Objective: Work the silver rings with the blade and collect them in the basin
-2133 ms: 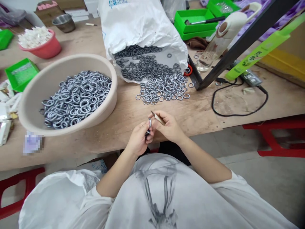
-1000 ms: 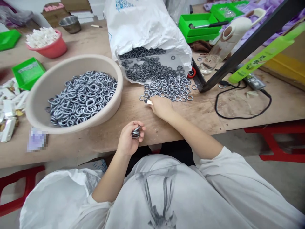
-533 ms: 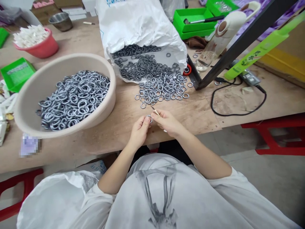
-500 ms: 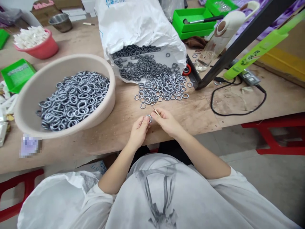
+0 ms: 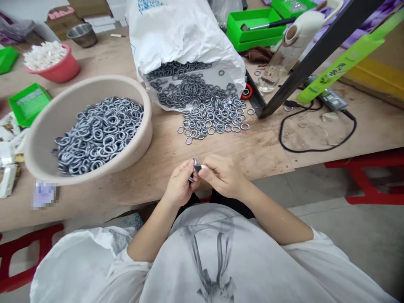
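Observation:
My left hand [image 5: 178, 185] is closed on grey rings, pinched between thumb and fingers; one ring [image 5: 195, 160] shows at the top and part of another sticks out lower down. My right hand [image 5: 229, 176] grips a small knife [image 5: 203, 167] with a pale handle. Its dark blade lies against the upper ring, beside my left thumb. Just beyond my hands is a loose pile of grey rings [image 5: 217, 115], spilling from the mouth of a white sack [image 5: 183, 31]. To the left, a large beige basin [image 5: 41, 145] holds many more such rings.
A slanted black metal bar [image 5: 299, 73] rises at the right, near a clear bottle [image 5: 274, 71] and a black cable [image 5: 284, 145]. Green trays [image 5: 249, 43] stand at the back. A pink bowl [image 5: 65, 69] of white pieces sits far left. Red stools [image 5: 366, 181] flank the table.
The knife has turned from pointing away to lying across the ring in my left hand. My right hand has curled further round it, and both hands are slightly nearer my body.

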A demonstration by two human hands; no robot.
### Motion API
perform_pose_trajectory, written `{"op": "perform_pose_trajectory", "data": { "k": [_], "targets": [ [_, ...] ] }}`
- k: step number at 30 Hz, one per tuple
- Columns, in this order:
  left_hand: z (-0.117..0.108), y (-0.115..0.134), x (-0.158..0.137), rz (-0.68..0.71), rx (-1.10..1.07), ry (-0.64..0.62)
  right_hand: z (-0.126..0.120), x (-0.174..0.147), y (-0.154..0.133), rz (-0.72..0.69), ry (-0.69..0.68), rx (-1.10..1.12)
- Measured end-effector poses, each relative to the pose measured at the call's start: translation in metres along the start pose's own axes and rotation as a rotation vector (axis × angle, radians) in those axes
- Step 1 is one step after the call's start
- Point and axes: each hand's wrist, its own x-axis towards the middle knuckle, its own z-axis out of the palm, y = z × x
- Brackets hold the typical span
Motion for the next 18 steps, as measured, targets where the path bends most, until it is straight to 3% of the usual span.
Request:
{"op": "perform_pose_trajectory", "data": {
  "k": [6, 11, 18],
  "targets": [
    [-0.001, -0.002, -0.006, -0.002, -0.01, -0.049, 0.002, 0.001, -0.004, 0.009, -0.04, -0.115],
    [-0.007, 0.006, -0.017, 0.046, 0.084, -0.214, 0.003, 0.019, 0.019, 0.32, -0.11, -0.268],
    [-0.044, 0.023, -0.018, 0.141, 0.112, 0.162, 0.03, 0.03, 0.027, 0.302, -0.273, -0.494]
  ]
}}
